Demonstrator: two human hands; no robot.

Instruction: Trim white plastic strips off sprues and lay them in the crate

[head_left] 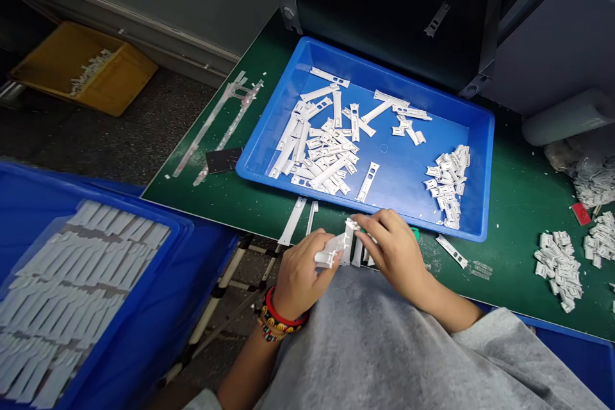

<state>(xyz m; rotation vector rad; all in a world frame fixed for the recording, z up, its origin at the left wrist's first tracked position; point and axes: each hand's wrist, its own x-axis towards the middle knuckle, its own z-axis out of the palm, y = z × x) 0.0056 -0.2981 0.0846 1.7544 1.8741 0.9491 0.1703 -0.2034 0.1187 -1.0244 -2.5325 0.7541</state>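
My left hand (305,275) is closed around white plastic pieces (330,251), with their ends sticking out past the thumb. My right hand (394,250) pinches a small white plastic part (352,224) between thumb and fingers, just right of the left hand's pieces. Whether the two touch is hard to make out. Below the hands, long white strips (357,252) lie at the table's front edge, partly covered by the fingers. A bit of green (416,233) shows behind my right hand; its kind is hidden.
Ahead is a blue tray (485,173) of loose white parts (331,154). White piles (557,269) lie right on the green table (514,205). At left, a blue bin (182,224) holds rows of white strips (62,295). A yellow crate (129,73) stands on the floor.
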